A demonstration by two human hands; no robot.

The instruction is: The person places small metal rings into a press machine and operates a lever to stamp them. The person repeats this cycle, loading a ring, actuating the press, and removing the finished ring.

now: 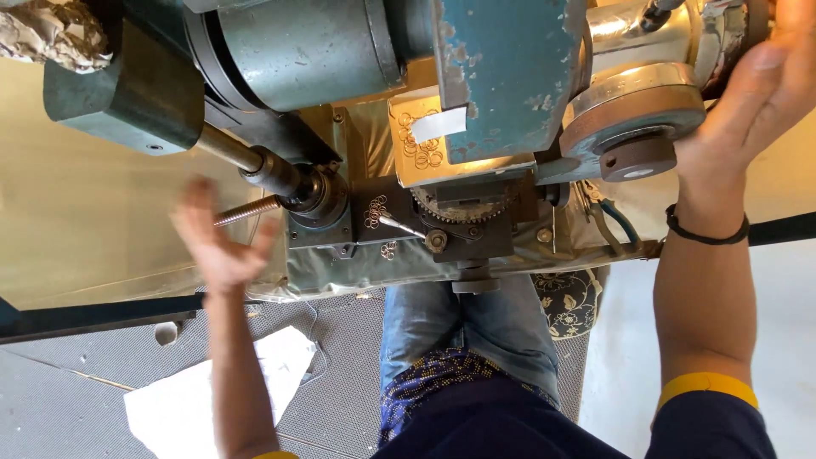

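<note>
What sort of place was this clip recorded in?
Most likely a small metalworking workshop. A worn blue-green machine with a toothed gear fills the bench, small metal rings lie scattered on it, and the right hand rests at a large wheel while the left hand hovers open.

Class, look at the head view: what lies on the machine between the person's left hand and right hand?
In the head view, between the left hand and right hand lie a coiled spring rod, a toothed gear and a round flywheel.
</note>
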